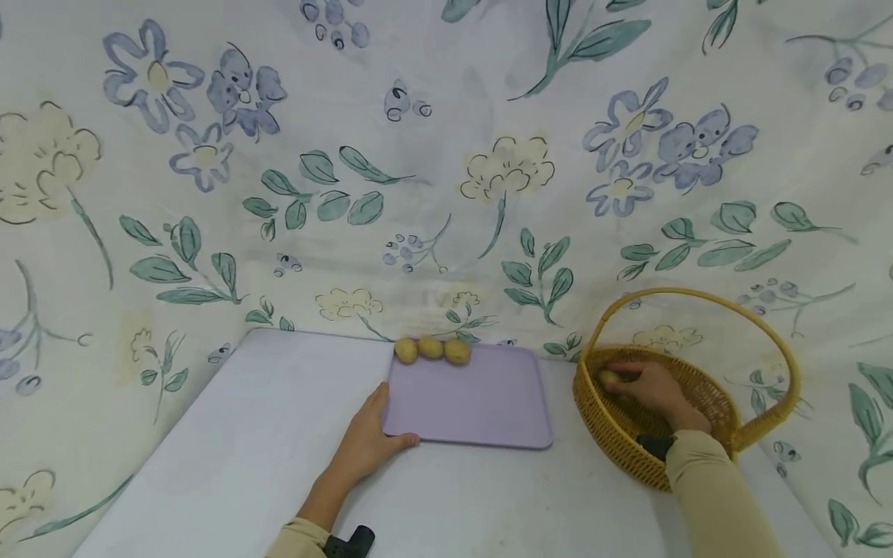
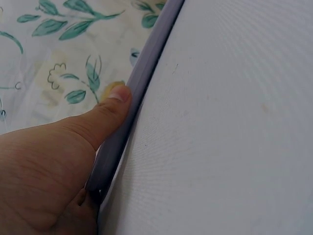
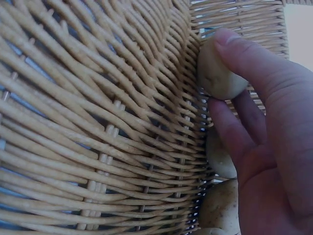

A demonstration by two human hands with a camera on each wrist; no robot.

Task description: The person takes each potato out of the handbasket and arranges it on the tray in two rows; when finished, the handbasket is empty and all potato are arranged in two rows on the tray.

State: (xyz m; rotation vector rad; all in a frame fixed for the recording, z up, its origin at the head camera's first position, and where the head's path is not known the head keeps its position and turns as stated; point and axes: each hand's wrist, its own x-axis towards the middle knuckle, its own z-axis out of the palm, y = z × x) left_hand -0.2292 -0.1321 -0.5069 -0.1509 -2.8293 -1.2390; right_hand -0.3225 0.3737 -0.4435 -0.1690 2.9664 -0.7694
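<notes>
Head view: beige sleeves (image 1: pixel 718 496) are sitting nearest the cam. Left hand (image 1: pixel 366 442) is lying on the white worktop (image 1: pixel 244 449), thumb hooking the smooth lilac tray (image 1: pixel 474 403), rounded rect. 3 small yellowish potatoes (image 1: pixel 431 349) are lining its far edge. Right hand (image 1: pixel 652 391) is reaching into the woven wicker basket (image 1: pixel 698 387) w/ hoop handle.

Left wrist: thumb (image 2: pixel 105 115) is pressing the tray rim (image 2: pixel 142 78).

Right wrist: fingers (image 3: pixel 254 63) are curling round 1 potato (image 3: pixel 217 73) against the weave; 2 more are lying below.
</notes>
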